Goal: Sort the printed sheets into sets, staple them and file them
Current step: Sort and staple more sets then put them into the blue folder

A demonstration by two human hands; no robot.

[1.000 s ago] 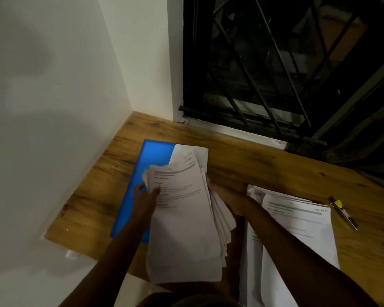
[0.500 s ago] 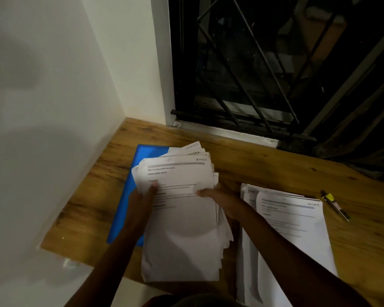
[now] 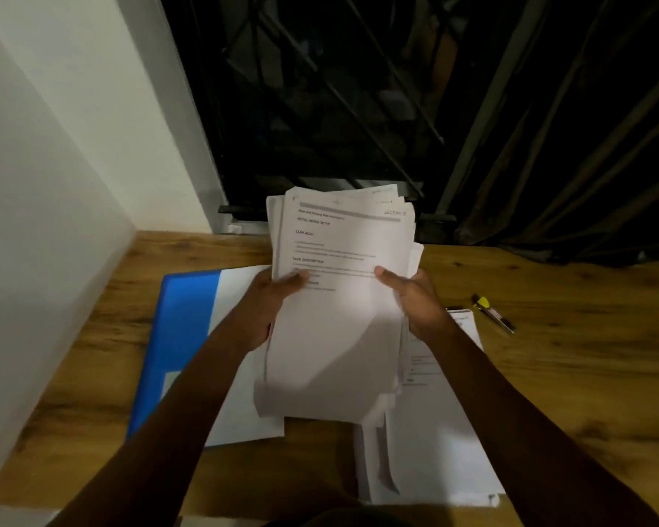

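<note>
I hold a thick, uneven stack of printed sheets (image 3: 339, 317) up above the wooden table (image 3: 567, 374). My left hand (image 3: 267, 302) grips its left edge with the thumb on the top page. My right hand (image 3: 415, 298) grips the right edge the same way. A blue folder (image 3: 179, 336) lies flat on the table at the left, with a white sheet (image 3: 240, 397) on it. More printed sheets (image 3: 434, 431) lie on the table under my right forearm.
A small yellow and black stapler (image 3: 493, 313) lies on the table to the right of the sheets. A white wall (image 3: 54, 184) runs along the left. A dark barred window (image 3: 358, 108) stands behind the table.
Both hands have lifted the stack off the blue folder and brought it up and to the right. A white sheet on the folder now shows.
</note>
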